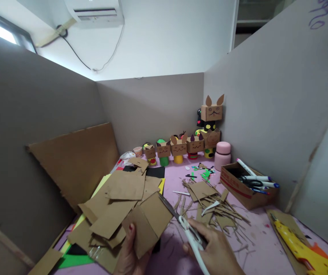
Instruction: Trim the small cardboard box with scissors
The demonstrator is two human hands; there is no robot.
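Note:
My left hand (pixel 131 254) grips a piece of cardboard (pixel 149 221) by its lower left edge, thumb on top. A crease runs across that piece. In my right hand (pixel 214 246) is a pair of scissors (pixel 191 236) with white handles, fingers wrapped round them. The blades lie along the upper right edge of the cardboard; whether they bite into it I cannot tell. Left of my hands spreads a heap of cardboard sheets (pixel 125 185). Thin cardboard strips and offcuts (pixel 224 208) are scattered beyond my right hand.
Several cardboard-box animal figures (pixel 178 147) stand along the back, beside a pink bottle (pixel 223 154). A box (pixel 234 187) at right holds markers and black-handled scissors. A yellow glue gun (pixel 301 246) lies front right. A large cardboard sheet (pixel 78 164) leans on the left partition.

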